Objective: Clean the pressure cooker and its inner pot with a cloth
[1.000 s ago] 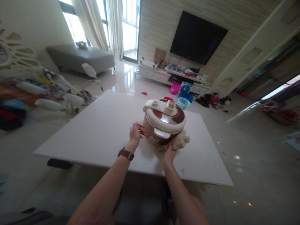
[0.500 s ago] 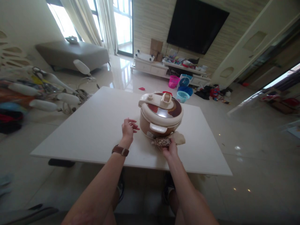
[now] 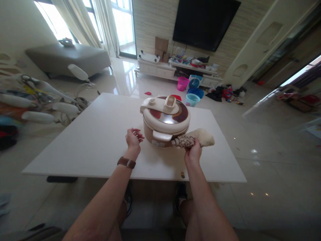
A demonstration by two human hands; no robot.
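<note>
One white table [image 3: 100, 134] on tiled floor [image 3: 265, 147]: right hand [image 3: 193, 154] grips cloth [image 3: 206, 137], long axis sideways; left hand [image 3: 133, 140], fingers loosely spread, beside cooker [image 3: 164, 124].

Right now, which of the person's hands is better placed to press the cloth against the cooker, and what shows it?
Probably the right hand: it grips the bunched cloth close beside the cooker. The left hand, loosely curled, holds nothing visible.

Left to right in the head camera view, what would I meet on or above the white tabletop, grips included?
Left grip, rounded beige-and-brown cooker with glossy lid, beige cloth with brown patterning; the right grip overlaps the cloth it holds, so I leave it unplaced.
</note>
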